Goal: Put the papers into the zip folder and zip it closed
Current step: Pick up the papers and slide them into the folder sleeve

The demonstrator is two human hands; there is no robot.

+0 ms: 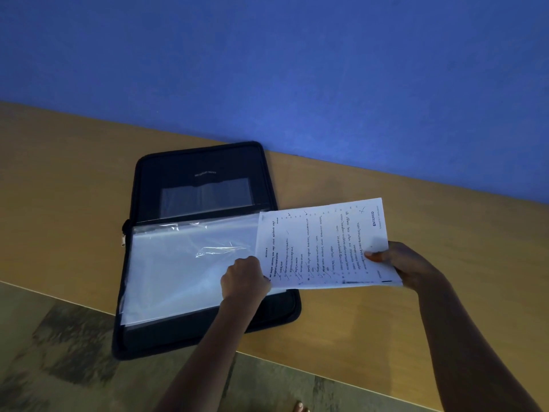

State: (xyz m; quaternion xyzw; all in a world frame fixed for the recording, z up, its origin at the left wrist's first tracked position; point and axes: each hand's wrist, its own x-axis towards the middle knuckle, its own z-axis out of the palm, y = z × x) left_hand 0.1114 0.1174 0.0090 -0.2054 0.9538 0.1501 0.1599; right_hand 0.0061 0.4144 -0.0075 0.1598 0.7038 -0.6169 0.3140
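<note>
Looking down, head view: zip folder (205, 179) lying open and flat on wooden table (386, 316), far edge close to blue wall (297, 69), near left corner hanging past the table's front edge over mottled floor (59, 352).
Folder inside: black far half with a small clear pocket; near half covered by clear plastic sleeve (184, 272), glossy and wrinkled; zip pull (123, 239) on the left side by the fold.
Papers (323, 245): printed white sheets at the folder's right edge, left end overlapping the sleeve, the rest out over the table; not yet inside.
Left hand (243, 281): back up, fingers curled at the papers' near left corner, gripping it; sleeve edge also pinched or not, cannot tell.
Right hand (413, 266): thumb pressed on top of the papers' right end, fingers tucked beneath, pinching the stack.
Bottom edge: bare toe (298, 407) on the floor.
</note>
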